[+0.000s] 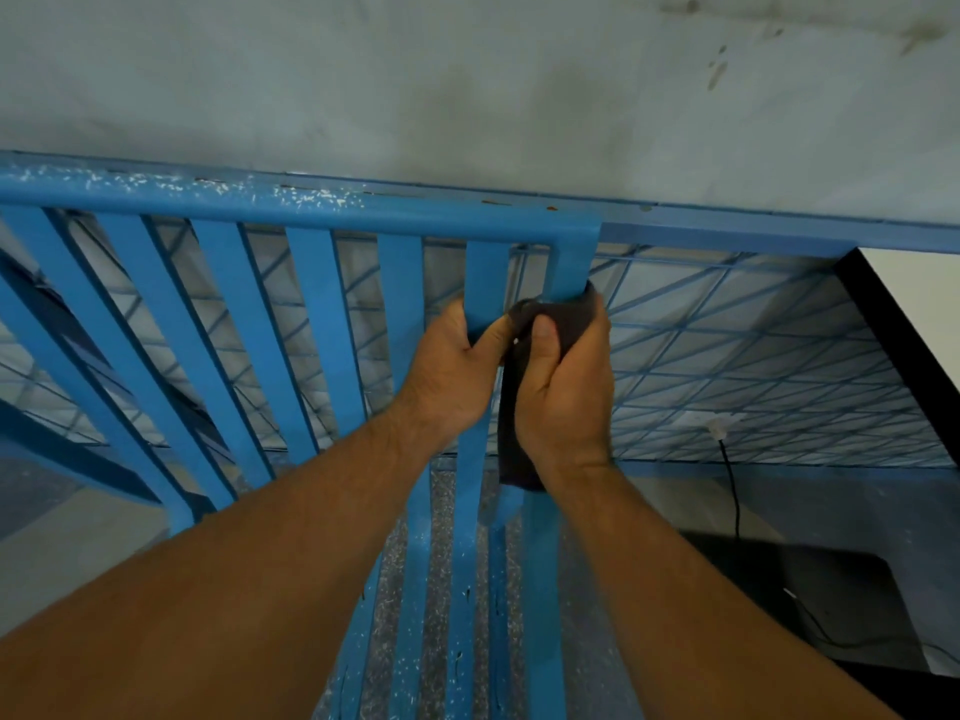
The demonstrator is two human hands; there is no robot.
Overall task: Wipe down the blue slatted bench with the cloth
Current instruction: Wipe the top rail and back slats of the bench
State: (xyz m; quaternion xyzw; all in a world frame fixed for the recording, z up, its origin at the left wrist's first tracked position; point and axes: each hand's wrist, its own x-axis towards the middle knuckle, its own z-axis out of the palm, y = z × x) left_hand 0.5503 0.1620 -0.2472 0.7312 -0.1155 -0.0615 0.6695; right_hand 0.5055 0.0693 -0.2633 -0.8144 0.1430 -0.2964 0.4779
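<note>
R hand (563, 392) clenches dark fabric cloth (514, 449) round blue painted end slat (571, 262); L hand (452, 376) grips neighbour slat (485, 267), prob bracing.

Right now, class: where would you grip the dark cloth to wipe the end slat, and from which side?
Grip the cloth at its upper part, folded over the end slat, coming from the front as the right hand does. The slat is narrow, so a hand closes round it; the lower tail hangs loose.

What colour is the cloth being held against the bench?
Dark grey, nearly black cloth, best seen in the head view.
</note>
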